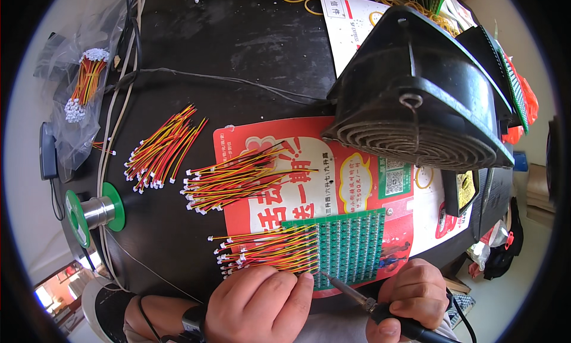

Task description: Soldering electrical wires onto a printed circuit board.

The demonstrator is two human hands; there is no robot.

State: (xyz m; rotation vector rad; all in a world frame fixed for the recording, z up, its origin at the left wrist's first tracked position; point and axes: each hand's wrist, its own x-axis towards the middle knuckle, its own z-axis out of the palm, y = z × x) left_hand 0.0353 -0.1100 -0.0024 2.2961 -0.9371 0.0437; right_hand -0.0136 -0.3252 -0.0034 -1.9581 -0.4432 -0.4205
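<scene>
My right hand (416, 295) is wrapped around the black handle of a soldering iron (351, 293). The iron's tip reaches the lower left part of a green circuit board panel (351, 248), beside my left fingertips. My left hand (262, 304) is closed in a pinch on a wire at the panel's lower left edge; its curled fingers hide most of that wire. Rows of red, yellow and black wires with white connectors (267, 248) extend left from the panel. Two loose bundles of similar wires, a nearer bundle (238, 179) and a farther-left bundle (166, 150), lie beyond my left hand.
A black fan (416, 99) stands at the right behind the panel. A red printed sheet (238, 147) lies under the panel. A solder spool (95, 214) stands at the left, near cables and a plastic bag of wires (86, 84). A yellow sponge (468, 189) sits at the right.
</scene>
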